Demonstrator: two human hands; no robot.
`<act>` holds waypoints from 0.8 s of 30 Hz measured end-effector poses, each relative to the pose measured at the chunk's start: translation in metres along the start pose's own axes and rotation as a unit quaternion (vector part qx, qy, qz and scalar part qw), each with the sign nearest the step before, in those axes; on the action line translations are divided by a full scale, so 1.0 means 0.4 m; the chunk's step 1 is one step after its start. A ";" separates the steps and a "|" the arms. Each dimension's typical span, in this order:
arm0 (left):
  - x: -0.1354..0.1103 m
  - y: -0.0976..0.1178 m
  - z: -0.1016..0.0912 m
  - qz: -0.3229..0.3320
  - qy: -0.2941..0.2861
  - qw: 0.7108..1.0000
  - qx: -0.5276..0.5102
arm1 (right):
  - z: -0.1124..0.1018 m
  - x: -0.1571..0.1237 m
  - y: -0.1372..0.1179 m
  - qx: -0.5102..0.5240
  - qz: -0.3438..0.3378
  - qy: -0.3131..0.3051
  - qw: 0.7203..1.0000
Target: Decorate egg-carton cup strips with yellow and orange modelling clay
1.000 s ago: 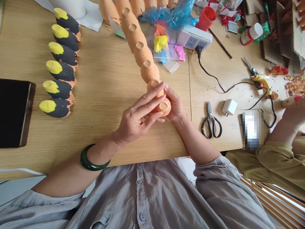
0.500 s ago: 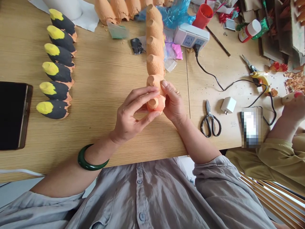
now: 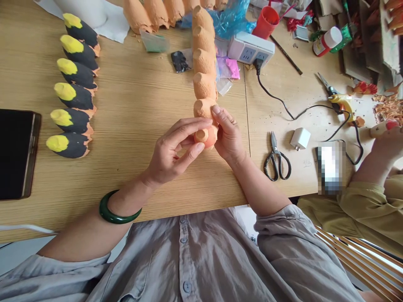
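An orange strip of egg carton cups [image 3: 204, 63] points away from me, held over the table. My right hand [image 3: 229, 134] grips it from the right near its close end, thumb on top of a cup. My left hand [image 3: 174, 147] has its fingers and thumb curled around the nearest cup, which bears a smooth, brighter orange-pink layer [image 3: 210, 138] around its paler tip. The left fingertips press on that cup's side. A similar strip [image 3: 77, 115], coated black with yellow tips, lies at the left.
More orange carton [image 3: 151, 14] stands at the back beside a blue plastic bag [image 3: 231, 19]. Small clay packets [image 3: 181, 62], a power strip [image 3: 251, 48], scissors [image 3: 277, 159] and a white charger [image 3: 300, 138] lie around. A co-worker's hand [image 3: 388, 144] is at the right; a tablet [image 3: 17, 153] lies left.
My left thumb has slid back to the left along the nearest cup, and the left fingers have shifted slightly on it. The right hand keeps its hold on the strip.
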State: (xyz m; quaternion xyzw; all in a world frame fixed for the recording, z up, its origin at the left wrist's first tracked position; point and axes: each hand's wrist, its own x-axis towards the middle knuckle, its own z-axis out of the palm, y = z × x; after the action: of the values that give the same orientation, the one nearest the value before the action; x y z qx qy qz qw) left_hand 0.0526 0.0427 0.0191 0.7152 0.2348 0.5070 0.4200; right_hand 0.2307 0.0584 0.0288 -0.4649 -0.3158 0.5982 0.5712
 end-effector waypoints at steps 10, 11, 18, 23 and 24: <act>-0.002 -0.013 0.006 0.029 0.015 0.998 0.056 | 0.017 -0.007 -0.008 -0.055 -0.022 0.015 0.998; -0.002 -0.013 0.004 0.027 0.015 0.998 0.053 | 0.016 -0.006 -0.008 -0.064 -0.020 0.019 0.998; 0.000 -0.013 -0.002 0.010 -0.007 0.999 0.032 | 0.013 -0.009 -0.008 -0.029 -0.049 0.008 0.998; -0.003 -0.005 0.019 0.002 0.061 0.998 0.023 | 0.024 -0.027 -0.002 -0.028 -0.063 0.000 0.998; -0.004 -0.003 0.023 -0.001 0.075 0.997 0.027 | 0.025 -0.029 0.000 -0.033 -0.062 0.001 0.997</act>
State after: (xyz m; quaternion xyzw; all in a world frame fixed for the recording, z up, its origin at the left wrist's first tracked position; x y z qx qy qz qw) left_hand 0.0606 0.0389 0.0161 0.6859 0.2799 0.5527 0.3818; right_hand 0.2205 0.0486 0.0349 -0.4638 -0.3632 0.5500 0.5920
